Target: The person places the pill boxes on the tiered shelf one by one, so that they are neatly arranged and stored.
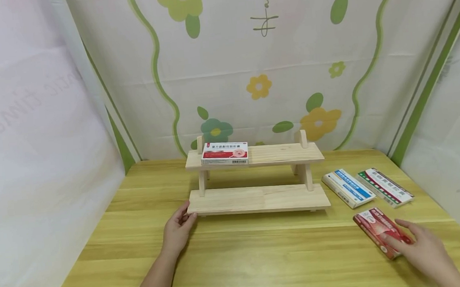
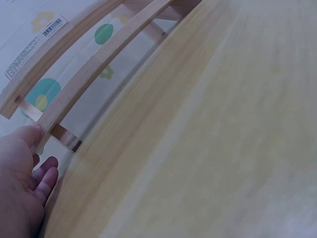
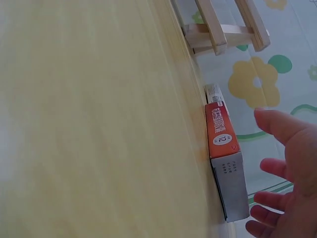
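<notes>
A two-tier wooden shelf (image 1: 259,200) stands on the table, and my left hand (image 1: 177,231) pinches the left end of its lower board. In the left wrist view the thumb of the left hand (image 2: 22,178) lies against the board's end, its lower fingers loosely bent. A red medicine box (image 1: 376,229) lies flat at the right. Over its right end is my right hand (image 1: 424,247), thumb and fingers spread. The right wrist view shows the right hand (image 3: 292,173) apart from the red box (image 3: 222,131), whose grey end faces the camera.
On the upper tier's left side sits a red-and-white medicine box (image 1: 225,154). A blue-and-white box (image 1: 349,188) and a green, white and dark red box (image 1: 385,186) lie right of the shelf. Flower-printed cloth (image 1: 224,72) closes off the back and sides of the table (image 1: 263,258).
</notes>
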`<act>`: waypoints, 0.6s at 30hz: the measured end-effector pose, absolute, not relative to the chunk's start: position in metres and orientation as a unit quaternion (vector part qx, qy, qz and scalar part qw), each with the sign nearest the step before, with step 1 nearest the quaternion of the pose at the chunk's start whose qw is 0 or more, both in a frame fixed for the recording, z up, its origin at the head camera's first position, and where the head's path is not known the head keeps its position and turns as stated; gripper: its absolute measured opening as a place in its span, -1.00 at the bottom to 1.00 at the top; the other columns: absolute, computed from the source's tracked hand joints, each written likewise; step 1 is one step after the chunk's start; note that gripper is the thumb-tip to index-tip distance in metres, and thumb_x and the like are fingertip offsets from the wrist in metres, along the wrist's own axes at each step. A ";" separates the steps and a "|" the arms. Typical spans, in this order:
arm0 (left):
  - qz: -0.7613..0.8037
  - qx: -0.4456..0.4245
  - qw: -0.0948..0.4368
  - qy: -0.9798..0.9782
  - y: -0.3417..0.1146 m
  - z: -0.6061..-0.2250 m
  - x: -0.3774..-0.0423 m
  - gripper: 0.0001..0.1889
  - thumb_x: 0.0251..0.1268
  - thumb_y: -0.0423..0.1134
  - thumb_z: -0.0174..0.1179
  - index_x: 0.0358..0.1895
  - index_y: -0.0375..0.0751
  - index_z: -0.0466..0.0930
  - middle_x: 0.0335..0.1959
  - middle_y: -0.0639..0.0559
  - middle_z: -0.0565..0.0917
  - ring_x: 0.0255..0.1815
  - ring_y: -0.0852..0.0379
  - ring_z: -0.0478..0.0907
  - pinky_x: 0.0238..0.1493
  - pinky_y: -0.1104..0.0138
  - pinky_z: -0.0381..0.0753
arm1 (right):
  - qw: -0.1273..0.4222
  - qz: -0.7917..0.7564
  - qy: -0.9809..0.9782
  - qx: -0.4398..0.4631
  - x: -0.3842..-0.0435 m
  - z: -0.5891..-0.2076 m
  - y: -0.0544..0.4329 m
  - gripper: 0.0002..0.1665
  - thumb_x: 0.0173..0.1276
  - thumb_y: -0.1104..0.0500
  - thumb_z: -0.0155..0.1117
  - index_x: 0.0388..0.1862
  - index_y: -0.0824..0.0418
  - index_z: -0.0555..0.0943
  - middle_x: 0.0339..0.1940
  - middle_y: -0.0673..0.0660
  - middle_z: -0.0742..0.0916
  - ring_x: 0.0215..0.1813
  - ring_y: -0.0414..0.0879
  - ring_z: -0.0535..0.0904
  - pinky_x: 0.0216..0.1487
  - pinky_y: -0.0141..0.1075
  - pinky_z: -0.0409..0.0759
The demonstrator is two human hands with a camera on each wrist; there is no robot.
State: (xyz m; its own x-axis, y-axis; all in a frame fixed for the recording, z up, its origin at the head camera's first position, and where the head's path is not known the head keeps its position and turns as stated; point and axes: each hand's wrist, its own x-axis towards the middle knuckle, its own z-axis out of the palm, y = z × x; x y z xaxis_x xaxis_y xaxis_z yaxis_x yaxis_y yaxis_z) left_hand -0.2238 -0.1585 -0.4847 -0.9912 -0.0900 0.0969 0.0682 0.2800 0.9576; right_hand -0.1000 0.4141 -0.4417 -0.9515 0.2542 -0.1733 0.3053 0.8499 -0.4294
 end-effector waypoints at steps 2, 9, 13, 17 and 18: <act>-0.601 0.007 0.066 -0.796 -0.159 -0.485 -0.224 -0.44 0.37 -0.21 0.24 0.39 -0.25 0.37 0.36 -0.24 0.46 0.08 0.08 0.52 -0.08 0.66 0.48 | 0.066 -0.225 0.961 0.147 -0.099 -0.444 0.414 0.18 0.34 -0.46 0.02 0.44 0.52 0.11 0.30 0.74 0.19 0.21 0.63 0.15 0.05 0.49 0.28; -0.607 0.009 0.065 -0.792 -0.158 -0.484 -0.224 -0.45 0.37 -0.25 0.23 0.39 -0.25 0.37 0.35 -0.23 0.48 0.01 0.20 0.51 -0.09 0.65 0.49 | 0.103 -0.211 0.961 0.147 -0.099 -0.451 0.414 0.26 0.26 -0.48 0.12 0.41 0.58 0.11 0.24 0.74 0.28 0.09 0.52 0.32 -0.02 0.38 0.43; -0.606 0.007 0.066 -0.793 -0.158 -0.484 -0.224 -0.45 0.37 -0.24 0.23 0.39 -0.26 0.37 0.35 -0.23 0.48 0.04 0.14 0.52 -0.08 0.65 0.49 | 0.101 -0.206 0.963 0.143 -0.100 -0.456 0.416 0.27 0.24 -0.49 0.15 0.41 0.57 0.11 0.23 0.74 0.30 0.07 0.51 0.35 -0.05 0.35 0.46; -0.605 0.007 0.069 -0.793 -0.158 -0.485 -0.224 -0.45 0.37 -0.24 0.24 0.39 -0.27 0.38 0.34 -0.24 0.49 0.03 0.16 0.53 -0.08 0.65 0.49 | 0.100 -0.204 0.963 0.144 -0.100 -0.456 0.416 0.28 0.23 -0.49 0.15 0.41 0.56 0.11 0.23 0.75 0.29 0.07 0.52 0.35 -0.05 0.36 0.45; -0.606 0.008 0.070 -0.793 -0.158 -0.485 -0.224 -0.45 0.37 -0.25 0.23 0.38 -0.27 0.38 0.33 -0.23 0.50 0.02 0.18 0.52 -0.08 0.65 0.49 | 0.101 -0.206 0.962 0.146 -0.100 -0.456 0.416 0.28 0.23 -0.50 0.15 0.41 0.56 0.11 0.23 0.75 0.29 0.07 0.52 0.35 -0.04 0.36 0.45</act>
State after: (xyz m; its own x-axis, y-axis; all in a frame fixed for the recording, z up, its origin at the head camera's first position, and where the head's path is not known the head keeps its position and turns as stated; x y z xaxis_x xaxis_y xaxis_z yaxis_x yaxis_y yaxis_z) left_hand -0.2245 -0.1581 -0.4848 -0.9901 -0.0980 0.1003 0.0710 0.2665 0.9612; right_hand -0.0998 0.4158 -0.4556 -0.9368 0.2399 -0.2548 0.3231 0.8726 -0.3663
